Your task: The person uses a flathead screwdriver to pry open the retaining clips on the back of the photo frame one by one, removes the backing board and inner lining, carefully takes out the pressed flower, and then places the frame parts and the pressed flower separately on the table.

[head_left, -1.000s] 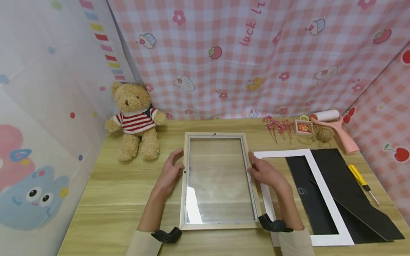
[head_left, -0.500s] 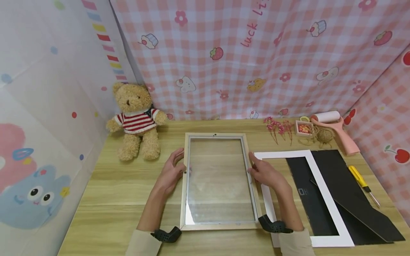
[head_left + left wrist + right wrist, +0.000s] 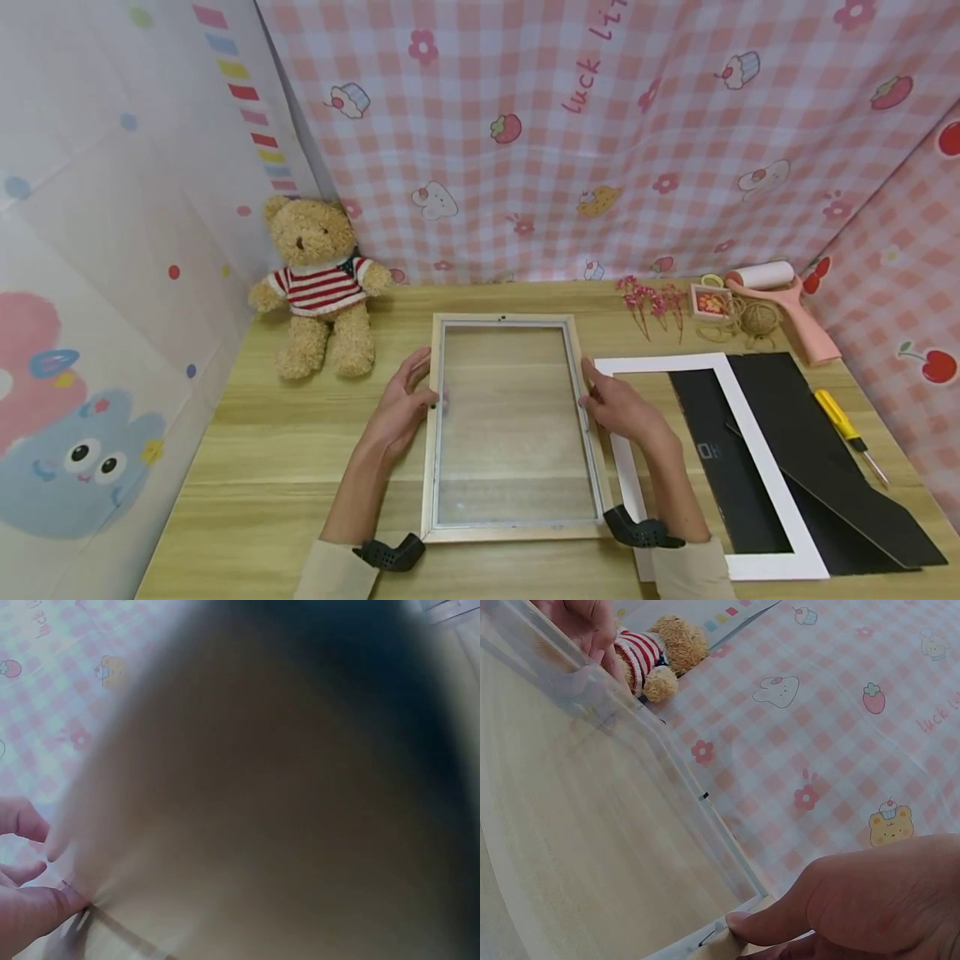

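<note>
A pale wooden picture frame [image 3: 517, 532] with a clear pane [image 3: 510, 425] and several small dark tabs along its inner edges is between my two hands in the head view. My left hand [image 3: 397, 412] grips its left side, thumb on the rail. On the opposite side, my right hand [image 3: 626, 406] pinches the other rail. The right wrist view shows that thumb [image 3: 769, 922] pressing on the frame's edge, with fingers beneath. Most of the left wrist view is a dark blur; left fingers [image 3: 30, 900] appear at its edge.
A white mat board [image 3: 776, 567] overlaps black backing boards [image 3: 780, 392] on the right, beside a yellow screwdriver [image 3: 840, 417]. Pink dried flowers [image 3: 652, 298], twine [image 3: 759, 318] and a pink-handled roller [image 3: 810, 325] lie behind. A teddy bear [image 3: 322, 287] sits back left.
The bright reflection at the pane's lower left has shrunk and vanished. My left thumb has shifted slightly onto the rail; both hands otherwise stay in place.
</note>
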`<state>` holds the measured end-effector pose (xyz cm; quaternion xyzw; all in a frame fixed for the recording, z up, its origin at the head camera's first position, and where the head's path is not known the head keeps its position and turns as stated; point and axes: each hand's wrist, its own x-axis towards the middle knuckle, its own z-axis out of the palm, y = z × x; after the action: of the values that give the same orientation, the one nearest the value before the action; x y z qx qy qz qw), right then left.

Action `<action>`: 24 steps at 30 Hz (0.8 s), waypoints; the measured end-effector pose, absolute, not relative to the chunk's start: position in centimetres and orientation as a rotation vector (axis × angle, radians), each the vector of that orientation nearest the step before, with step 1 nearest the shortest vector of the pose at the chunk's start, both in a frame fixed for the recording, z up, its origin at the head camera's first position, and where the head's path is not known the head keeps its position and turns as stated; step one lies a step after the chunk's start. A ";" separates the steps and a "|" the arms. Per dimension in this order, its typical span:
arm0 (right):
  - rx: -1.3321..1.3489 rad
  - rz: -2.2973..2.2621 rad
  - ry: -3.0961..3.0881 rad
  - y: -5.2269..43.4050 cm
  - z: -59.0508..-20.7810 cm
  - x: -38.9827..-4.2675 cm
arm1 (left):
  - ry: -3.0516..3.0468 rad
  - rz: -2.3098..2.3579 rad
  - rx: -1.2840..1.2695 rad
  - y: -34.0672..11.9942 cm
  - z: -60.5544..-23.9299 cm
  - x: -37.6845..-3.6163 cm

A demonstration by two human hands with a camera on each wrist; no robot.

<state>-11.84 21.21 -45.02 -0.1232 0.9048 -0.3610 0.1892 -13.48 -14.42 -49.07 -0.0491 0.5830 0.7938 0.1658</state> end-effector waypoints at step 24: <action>-0.291 -0.978 2.569 21.0 -45.0 -11.9 | 1.743 2.184 -0.117 -14.1 -48.9 -12.9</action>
<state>-11.91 21.00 -44.99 -0.1033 0.9129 -0.3476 0.1873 -12.86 -14.06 -48.94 -0.0411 0.6140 0.7693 0.1716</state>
